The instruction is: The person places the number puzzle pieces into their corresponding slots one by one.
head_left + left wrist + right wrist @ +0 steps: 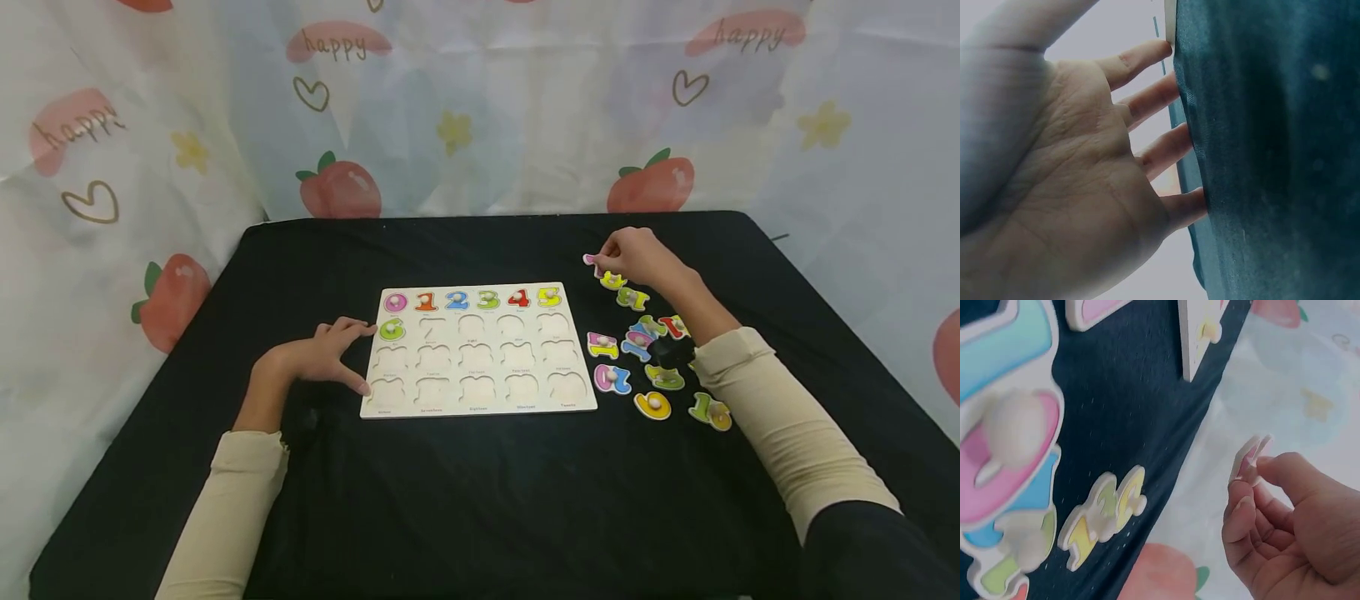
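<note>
A white wooden number puzzle board (pixel 480 337) lies flat on the table, with the digits 0 to 5 filling its top row and a green 6 (pixel 392 330) at the start of the second. My left hand (pixel 327 354) rests at the board's left edge, thumb and fingers spread; the left wrist view shows its bare palm (pixel 1079 169). Beyond the board's far right corner, my right hand (pixel 636 257) pinches a pink number puzzle piece (pixel 1249 457) between thumb and fingers. A yellow piece (pixel 612 281) lies just below that hand.
Several loose number pieces lie right of the board, among them a pink-and-yellow one (pixel 603 346), a pink-and-blue one (pixel 612 379) and a yellow one (pixel 652 406). The right forearm passes over part of this group. A patterned curtain (pixel 525 108) hangs behind the black-covered table (pixel 450 500).
</note>
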Demonstrator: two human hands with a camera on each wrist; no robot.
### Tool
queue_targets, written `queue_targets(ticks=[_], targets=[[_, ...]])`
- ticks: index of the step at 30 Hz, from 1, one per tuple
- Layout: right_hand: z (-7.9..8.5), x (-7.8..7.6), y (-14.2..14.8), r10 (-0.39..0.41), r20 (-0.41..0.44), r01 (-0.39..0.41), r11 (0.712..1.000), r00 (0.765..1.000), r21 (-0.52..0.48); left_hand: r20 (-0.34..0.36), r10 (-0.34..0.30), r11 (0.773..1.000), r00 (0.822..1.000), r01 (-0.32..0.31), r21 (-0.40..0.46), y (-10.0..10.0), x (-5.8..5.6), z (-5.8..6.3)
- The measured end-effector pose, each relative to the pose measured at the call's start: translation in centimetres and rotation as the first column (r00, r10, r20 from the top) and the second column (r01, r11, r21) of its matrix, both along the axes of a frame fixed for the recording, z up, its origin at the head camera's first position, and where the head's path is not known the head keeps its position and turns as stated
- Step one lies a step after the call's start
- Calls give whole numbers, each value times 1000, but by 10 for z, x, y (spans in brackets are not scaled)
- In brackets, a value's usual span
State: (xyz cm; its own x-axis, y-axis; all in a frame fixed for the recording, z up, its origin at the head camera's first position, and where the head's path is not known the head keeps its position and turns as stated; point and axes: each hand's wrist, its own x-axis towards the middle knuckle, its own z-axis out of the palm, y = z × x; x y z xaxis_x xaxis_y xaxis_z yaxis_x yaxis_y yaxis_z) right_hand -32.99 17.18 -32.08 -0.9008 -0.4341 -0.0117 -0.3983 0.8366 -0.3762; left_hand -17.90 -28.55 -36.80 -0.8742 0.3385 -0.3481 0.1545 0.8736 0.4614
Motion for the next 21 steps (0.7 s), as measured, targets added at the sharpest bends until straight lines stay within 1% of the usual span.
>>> queue_targets(ticks=[4, 6, 12, 16, 21], targets=[[3, 0, -11, 25, -2, -25, 1000, 1000, -19, -8, 8, 1000, 1000, -8, 3, 0, -1, 6], [1, 0, -15, 35, 1, -35, 999, 999, -9, -3, 2, 1000, 1000, -2, 6, 0, -2, 6], [-7, 2, -27, 53, 13, -54, 998, 999, 41, 0, -6, 1000, 1000, 6, -3, 1, -4, 2], [-10, 6, -40, 85, 2, -85, 994, 996, 62, -1, 2, 1000, 1000, -2, -7, 0, -2, 2], [-16, 11, -53, 124, -10, -123, 990, 992, 68, 4, -6, 1000, 1000, 6, -6, 1, 0, -2]])
